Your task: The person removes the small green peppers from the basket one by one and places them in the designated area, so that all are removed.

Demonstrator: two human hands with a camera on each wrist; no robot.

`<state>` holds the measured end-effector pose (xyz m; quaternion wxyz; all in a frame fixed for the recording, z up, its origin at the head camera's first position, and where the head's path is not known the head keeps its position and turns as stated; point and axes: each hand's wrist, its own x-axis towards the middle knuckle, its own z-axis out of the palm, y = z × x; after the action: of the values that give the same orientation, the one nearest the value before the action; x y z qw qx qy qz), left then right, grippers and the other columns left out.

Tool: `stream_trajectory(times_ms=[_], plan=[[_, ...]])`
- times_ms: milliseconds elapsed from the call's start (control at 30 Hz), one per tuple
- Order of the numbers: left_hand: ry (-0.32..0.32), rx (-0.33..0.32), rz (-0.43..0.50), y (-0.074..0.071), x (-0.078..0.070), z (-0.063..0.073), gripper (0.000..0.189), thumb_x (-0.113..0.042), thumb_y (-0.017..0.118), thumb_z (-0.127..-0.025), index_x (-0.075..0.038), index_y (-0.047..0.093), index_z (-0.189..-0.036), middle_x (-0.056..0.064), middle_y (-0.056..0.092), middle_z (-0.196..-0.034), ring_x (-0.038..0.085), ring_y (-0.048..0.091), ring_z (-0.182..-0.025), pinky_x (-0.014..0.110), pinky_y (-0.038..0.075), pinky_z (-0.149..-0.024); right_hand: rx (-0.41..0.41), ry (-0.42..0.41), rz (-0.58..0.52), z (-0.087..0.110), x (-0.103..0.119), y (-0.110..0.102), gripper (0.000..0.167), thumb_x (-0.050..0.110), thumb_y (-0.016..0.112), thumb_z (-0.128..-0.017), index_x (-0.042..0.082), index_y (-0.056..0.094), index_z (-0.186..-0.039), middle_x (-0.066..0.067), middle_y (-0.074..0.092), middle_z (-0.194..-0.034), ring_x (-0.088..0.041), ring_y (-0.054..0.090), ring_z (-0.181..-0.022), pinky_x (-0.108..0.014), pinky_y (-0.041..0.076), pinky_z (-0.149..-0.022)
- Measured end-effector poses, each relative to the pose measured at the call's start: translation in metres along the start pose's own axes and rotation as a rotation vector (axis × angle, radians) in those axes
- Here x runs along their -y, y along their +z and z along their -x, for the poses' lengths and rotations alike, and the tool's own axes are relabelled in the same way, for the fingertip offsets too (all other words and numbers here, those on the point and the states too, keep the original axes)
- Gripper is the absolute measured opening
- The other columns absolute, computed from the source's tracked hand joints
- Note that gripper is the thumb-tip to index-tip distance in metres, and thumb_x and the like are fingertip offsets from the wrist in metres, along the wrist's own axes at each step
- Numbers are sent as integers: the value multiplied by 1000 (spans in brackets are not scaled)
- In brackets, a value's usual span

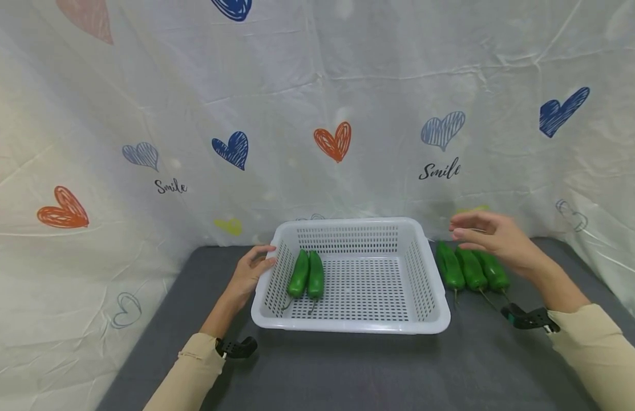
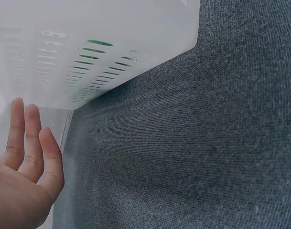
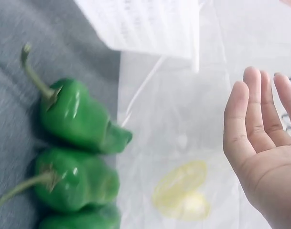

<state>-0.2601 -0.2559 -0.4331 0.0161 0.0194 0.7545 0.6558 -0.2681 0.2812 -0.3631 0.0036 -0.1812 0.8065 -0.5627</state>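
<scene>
A white perforated plastic basket (image 1: 350, 327) stands on the dark cloth. Two green peppers (image 1: 315, 277) lie side by side at its left end, stems toward the near side. My left hand (image 1: 251, 271) is at the basket's left rim, fingertips by the edge; in the left wrist view its fingers (image 2: 33, 143) are fairly straight beside the outer wall. To the right of the basket, three more green peppers (image 1: 470, 269) lie in a row. Above them hovers my right hand (image 1: 497, 240), holding nothing, with loosely extended fingers (image 3: 237, 114) apart from the peppers.
Dark grey ribbed cloth (image 1: 348, 371) covers the table in front of the basket. Close behind the basket hangs a white sheet (image 1: 286, 188) printed with hearts and the word Smile. Each wrist wears a black strap with a small device (image 1: 237, 347).
</scene>
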Motion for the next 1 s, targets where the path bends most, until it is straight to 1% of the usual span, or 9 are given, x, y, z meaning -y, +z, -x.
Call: stream_trajectory(times_ms=[133,267,433,533,633,700,867,1000], plan=[[1,2,-3,0,0,1,44,-22,65,-103,-9,51,-143,22,56,-136,25,68,-101,37,58,-74,40,-27,-12,-7,8,9,40,16,68,-101,-4,56,-133,-20,59,-130,-21,66,-108,-35,56,-85],[3,0,-13,0,0,1,43,-22,65,-103,-9,51,-142,23,56,-135,26,68,-101,37,58,-74,87,-51,-29,-15,14,19,41,15,67,-101,-7,55,-133,-22,59,-128,-27,66,-109,-37,56,-86],[6,-1,-21,0,-1,1,43,-23,65,-103,-8,52,-142,23,56,-136,25,68,-101,36,58,-74,105,4,-51,-25,25,31,48,24,71,-99,-3,55,-135,-20,58,-132,-28,65,-112,-37,55,-88],[6,-2,-18,1,-1,1,43,-23,65,-103,-8,52,-141,23,56,-136,25,68,-101,37,58,-74,132,22,-69,-33,33,36,51,27,71,-99,-2,54,-137,-20,56,-136,-27,64,-115,-40,54,-92],[5,0,-17,0,-1,0,43,-23,65,-103,-8,51,-142,23,56,-136,25,68,-101,36,58,-74,168,1,-75,-43,40,41,53,26,70,-100,-5,52,-139,-22,56,-137,-31,62,-117,-45,52,-94],[5,1,-19,0,-1,0,43,-23,64,-103,-8,52,-141,23,56,-135,25,68,-100,36,58,-74,173,-11,-70,-49,46,45,51,25,70,-100,-5,53,-138,-20,57,-135,-33,62,-116,-46,52,-94],[-1,5,-10,1,-1,0,42,-22,65,-103,-9,52,-141,23,56,-134,25,68,-100,37,59,-74,179,-46,-75,-65,59,58,49,24,71,-99,-4,55,-136,-19,58,-136,-30,63,-115,-45,52,-93],[-4,7,0,1,-3,1,43,-21,65,-103,-9,52,-141,22,57,-134,25,68,-99,37,58,-74,208,-72,-120,-77,64,68,50,20,70,-99,-8,53,-137,-24,55,-138,-29,63,-116,-43,53,-92]])
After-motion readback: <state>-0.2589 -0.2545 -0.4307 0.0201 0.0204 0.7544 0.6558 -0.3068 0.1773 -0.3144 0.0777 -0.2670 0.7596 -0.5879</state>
